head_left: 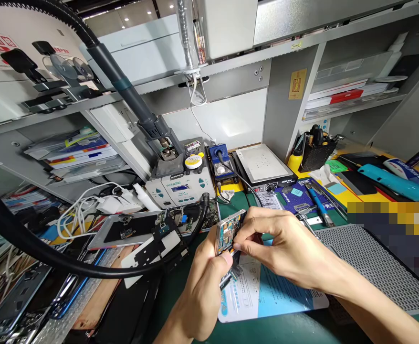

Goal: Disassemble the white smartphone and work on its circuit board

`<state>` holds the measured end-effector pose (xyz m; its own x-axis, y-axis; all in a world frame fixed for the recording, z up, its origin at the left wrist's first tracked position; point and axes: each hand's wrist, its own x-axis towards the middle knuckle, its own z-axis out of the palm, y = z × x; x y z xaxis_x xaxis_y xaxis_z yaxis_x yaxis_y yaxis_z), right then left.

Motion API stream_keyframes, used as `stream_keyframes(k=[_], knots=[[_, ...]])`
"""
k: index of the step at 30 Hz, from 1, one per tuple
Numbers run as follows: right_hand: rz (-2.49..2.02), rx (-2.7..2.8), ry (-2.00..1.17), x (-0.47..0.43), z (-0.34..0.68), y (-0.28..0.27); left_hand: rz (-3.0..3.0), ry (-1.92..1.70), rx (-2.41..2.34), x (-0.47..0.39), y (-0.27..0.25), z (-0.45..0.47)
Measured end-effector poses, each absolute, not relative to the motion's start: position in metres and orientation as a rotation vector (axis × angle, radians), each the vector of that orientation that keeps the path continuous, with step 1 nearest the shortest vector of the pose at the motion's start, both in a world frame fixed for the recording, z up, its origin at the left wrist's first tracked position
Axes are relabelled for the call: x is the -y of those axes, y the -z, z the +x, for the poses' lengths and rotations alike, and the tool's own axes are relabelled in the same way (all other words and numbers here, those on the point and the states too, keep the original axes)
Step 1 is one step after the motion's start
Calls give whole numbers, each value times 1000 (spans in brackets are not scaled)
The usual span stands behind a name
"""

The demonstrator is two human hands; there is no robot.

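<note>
My left hand (205, 286) grips an opened phone (227, 234) by its lower edge, with the thumb across its inner face. The phone is tilted upright, its circuit board and small parts bare. Against the board, the thumb and forefinger of my right hand (274, 239) are pinched together; whatever lies between them is too small to make out. Dark flex parts (235, 271) hang at the phone's lower end, just below my left thumb. Beneath both hands lies a blue and white printed sheet (284, 296) on the green mat.
A rework station (181, 184) with a black hose (130, 272) stands behind left. A hot plate (263, 165) and a soldering iron stand (224, 165) are at the back. Phone parts (123, 229) crowd the left; a brush (319, 203) and a perforated mat (367, 267) lie right.
</note>
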<state>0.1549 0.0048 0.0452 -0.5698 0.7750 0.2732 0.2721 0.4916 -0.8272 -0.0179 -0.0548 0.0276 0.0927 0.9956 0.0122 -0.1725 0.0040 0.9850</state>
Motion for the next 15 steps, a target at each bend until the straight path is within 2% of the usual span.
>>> stream_keyframes(k=[7, 15], knots=[[-851, 2075, -998, -7, 155, -44, 1076, -1291, -1065, 55, -29, -11], [-812, 2075, -996, -8, 156, -43, 1157, -1191, -1021, 53, -29, -18]])
